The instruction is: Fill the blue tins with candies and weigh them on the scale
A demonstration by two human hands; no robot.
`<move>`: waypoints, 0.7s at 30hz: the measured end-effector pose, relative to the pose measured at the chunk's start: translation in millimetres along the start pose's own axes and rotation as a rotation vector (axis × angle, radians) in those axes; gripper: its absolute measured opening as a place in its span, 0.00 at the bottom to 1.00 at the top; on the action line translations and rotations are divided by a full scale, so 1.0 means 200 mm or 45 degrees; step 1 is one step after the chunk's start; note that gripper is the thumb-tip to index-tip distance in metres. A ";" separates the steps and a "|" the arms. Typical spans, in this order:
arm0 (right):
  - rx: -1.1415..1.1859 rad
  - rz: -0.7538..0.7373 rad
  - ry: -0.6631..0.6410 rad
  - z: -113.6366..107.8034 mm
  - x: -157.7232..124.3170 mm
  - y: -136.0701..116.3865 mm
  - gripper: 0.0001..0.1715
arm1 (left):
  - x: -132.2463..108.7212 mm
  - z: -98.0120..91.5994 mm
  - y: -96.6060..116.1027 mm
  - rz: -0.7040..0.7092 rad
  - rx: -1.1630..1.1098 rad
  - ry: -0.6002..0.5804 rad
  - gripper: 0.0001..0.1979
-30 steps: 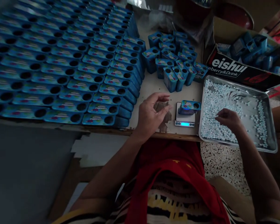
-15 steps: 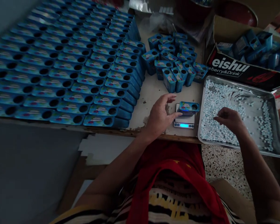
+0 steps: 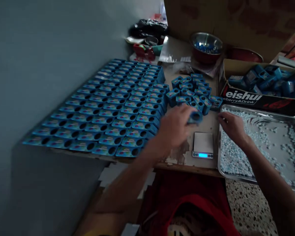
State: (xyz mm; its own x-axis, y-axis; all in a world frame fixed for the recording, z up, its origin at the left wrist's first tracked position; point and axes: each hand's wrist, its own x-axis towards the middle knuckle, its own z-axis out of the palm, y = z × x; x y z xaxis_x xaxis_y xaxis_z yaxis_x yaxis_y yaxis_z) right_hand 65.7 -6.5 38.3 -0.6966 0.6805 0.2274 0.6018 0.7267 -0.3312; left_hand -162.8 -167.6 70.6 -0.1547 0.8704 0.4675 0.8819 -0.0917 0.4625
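My left hand (image 3: 173,127), smeared by motion, grips a small blue candy box (image 3: 195,118) with a dark round hole in its top. The box is in the air, left of and beyond a small digital scale (image 3: 203,143), whose bare plate and lit blue display face me. Over the left rim of a metal tray (image 3: 282,117) is my right hand (image 3: 232,126), its fingers pinched together; whether a candy is between them I cannot make out. Many small pale blue and white candies (image 3: 233,157) lie in the tray below it.
Rows of blue boxes (image 3: 108,114) cover the table's left side, and a loose cluster of boxes (image 3: 186,90) stands behind the scale. A black-printed carton (image 3: 258,98) full of boxes is at the back right. Farther back is a metal bowl (image 3: 206,54).
My left hand has lifted the candy box off the scale and moved away from it. My right hand has shifted from above the candies to the tray's left rim. The view has tilted up.
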 end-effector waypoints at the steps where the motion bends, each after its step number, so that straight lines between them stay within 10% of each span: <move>1: 0.044 -0.064 -0.009 0.04 0.07 -0.07 0.16 | 0.07 -0.11 -0.09 -0.035 -0.008 0.099 0.23; 7: 0.018 -0.240 -0.195 0.19 0.42 -0.38 0.23 | 0.70 -0.45 -0.70 -0.242 0.099 0.201 0.25; 12: -0.297 -0.438 -0.539 0.17 0.64 -0.40 0.22 | 0.99 -0.26 -1.05 -0.259 -0.101 0.035 0.24; 21: -0.621 -0.715 -0.787 0.13 0.72 -0.51 0.15 | 1.00 -0.08 -1.46 -0.109 -0.181 -0.019 0.29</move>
State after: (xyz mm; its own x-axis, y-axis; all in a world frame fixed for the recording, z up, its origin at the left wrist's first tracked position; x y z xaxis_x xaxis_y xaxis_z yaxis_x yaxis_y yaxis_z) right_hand -106.5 14.4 81.9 -0.9308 0.1540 -0.3314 0.1177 0.9849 0.1273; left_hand -459.1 25.3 41.1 -0.2189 0.8847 0.4115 0.7936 -0.0839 0.6027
